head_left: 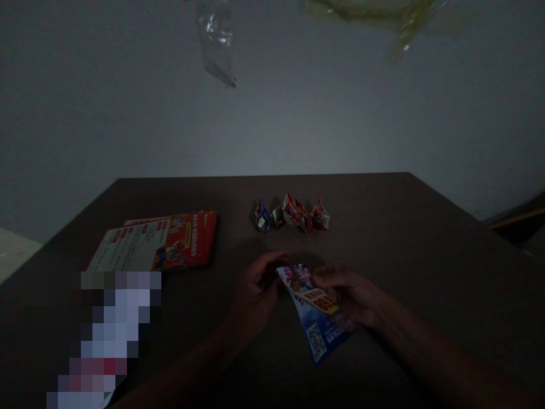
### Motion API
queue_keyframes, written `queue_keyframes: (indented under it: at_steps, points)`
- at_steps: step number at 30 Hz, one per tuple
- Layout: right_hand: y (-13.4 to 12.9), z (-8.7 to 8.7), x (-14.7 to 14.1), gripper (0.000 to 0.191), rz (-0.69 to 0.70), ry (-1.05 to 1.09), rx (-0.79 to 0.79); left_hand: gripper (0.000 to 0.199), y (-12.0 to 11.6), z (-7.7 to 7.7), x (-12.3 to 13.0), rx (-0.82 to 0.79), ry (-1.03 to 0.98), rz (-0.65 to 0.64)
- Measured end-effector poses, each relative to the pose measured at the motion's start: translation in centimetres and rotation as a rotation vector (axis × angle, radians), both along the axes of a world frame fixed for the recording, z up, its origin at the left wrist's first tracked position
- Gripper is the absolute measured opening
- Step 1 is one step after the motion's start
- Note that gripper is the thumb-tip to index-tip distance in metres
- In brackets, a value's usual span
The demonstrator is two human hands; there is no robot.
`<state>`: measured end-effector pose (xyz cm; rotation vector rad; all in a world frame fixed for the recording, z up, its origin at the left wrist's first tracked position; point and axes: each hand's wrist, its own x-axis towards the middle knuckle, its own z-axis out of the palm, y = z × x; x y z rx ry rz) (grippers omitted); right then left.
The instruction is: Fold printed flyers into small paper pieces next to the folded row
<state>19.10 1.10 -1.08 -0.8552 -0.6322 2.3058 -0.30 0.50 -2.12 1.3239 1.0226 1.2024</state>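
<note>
A blue printed leaflet (317, 318) with a QR code and a yellow price strip is partly folded over, above the front middle of the table. My right hand (351, 289) grips its right side, thumb on top. My left hand (259, 289) is at the leaflet's upper left corner, its fingers curled; its fingertips are partly in shadow, and whether they touch the paper is hard to tell. Beyond my hands, several small folded paper pieces stand in a row, among them a blue one (263, 216), a red one (291, 210) and a pale red one (320, 215).
A stack of red and white printed leaflets (187, 241) lies on the dark table (361, 196) at the left. Nearer, at the lower left, is a pixelated area. A clear plastic piece (216, 40) hangs on the wall behind, with yellowish film (361, 11) at the upper right.
</note>
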Motion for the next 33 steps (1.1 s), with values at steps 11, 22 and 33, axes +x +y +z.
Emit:
queue_keyframes:
  at_steps: [11, 22, 33]
  points:
    - [0.0, -1.4, 0.8, 0.009, 0.185, 0.066, -0.111, 0.025, -0.3, -1.2, -0.5, 0.419, 0.402, -0.182]
    - [-0.6, -0.8, -1.6, 0.014, -0.204, -0.213, 0.439, 0.012, -0.8, 1.1, 0.0, 0.059, 0.169, -0.010]
    - [-1.2, -0.7, -2.5, 0.009, -0.372, -0.427, 0.672, 0.020, -0.9, 0.6, 0.6, -0.098, 0.049, -0.103]
